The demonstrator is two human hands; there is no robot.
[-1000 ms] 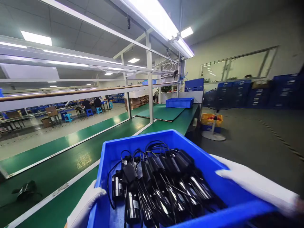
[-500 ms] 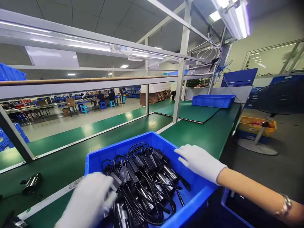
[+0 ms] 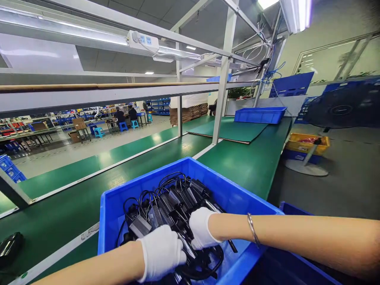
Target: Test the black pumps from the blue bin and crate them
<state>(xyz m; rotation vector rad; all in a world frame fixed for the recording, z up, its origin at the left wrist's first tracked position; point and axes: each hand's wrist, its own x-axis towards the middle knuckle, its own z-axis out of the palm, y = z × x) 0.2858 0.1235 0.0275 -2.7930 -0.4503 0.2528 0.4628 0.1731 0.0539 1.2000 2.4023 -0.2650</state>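
Observation:
A blue plastic bin [image 3: 228, 194] stands on the green bench in front of me, filled with several black power adapters and their coiled black cables [image 3: 173, 200]. Both my hands wear white gloves and are inside the bin. My left hand [image 3: 162, 252] is closed over adapters and cable at the near side. My right hand [image 3: 202, 228], with a bracelet on the wrist, is curled down onto the cables right beside it. What exactly each hand grips is hidden under the fingers.
A green conveyor belt [image 3: 89, 198] runs along the left. A second blue bin [image 3: 259, 115] sits on a green mat farther down the bench. Another blue bin edge [image 3: 292, 208] is low at my right. A floor fan [image 3: 341, 109] and yellow crate [image 3: 307, 143] stand at right. People sit far off.
Both hands left the bin's rims and reached into it, closing on the adapters and cables. The view swung left and down.

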